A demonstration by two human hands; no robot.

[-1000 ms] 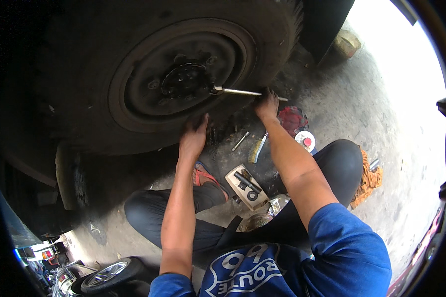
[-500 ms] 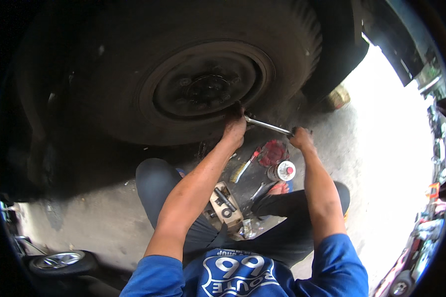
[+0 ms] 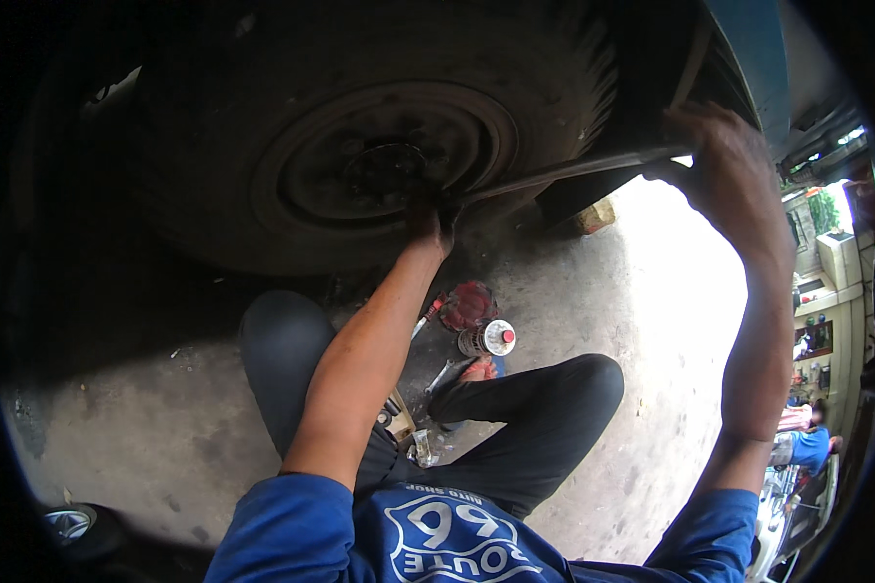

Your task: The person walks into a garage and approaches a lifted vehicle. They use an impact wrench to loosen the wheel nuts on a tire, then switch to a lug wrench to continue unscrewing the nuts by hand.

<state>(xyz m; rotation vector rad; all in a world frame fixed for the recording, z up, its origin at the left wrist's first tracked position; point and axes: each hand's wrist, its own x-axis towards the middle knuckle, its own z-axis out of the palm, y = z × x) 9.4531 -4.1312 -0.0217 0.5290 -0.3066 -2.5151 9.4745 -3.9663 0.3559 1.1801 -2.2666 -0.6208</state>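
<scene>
A large dark wheel [image 3: 262, 204] fills the upper middle, its recessed hub [image 3: 387, 170] in deep shadow. My left hand [image 3: 430, 222] is closed round the head end of a long metal socket wrench [image 3: 564, 171], just below and right of the hub. The tool's handle slants up to the right across the tyre. At its far end my right hand [image 3: 734, 160] is round the bar, raised high beside the vehicle's edge and a little blurred. Shadow and my left fingers hide where the wrench head meets the wheel.
Below the wheel, a red cloth-like heap [image 3: 469, 305], a white-topped can [image 3: 496, 337] with a red cap, a brush [image 3: 428, 313] and a spanner [image 3: 439, 375] lie close together. A parts box [image 3: 399, 418] sits between my legs. A block [image 3: 596, 217] stands beside the tyre; another person [image 3: 809, 447] is far right.
My right hand has swung up and to the right with the wrench handle, from low beside the tyre. The left hand has shifted slightly up and left, nearer the hub. The view has turned.
</scene>
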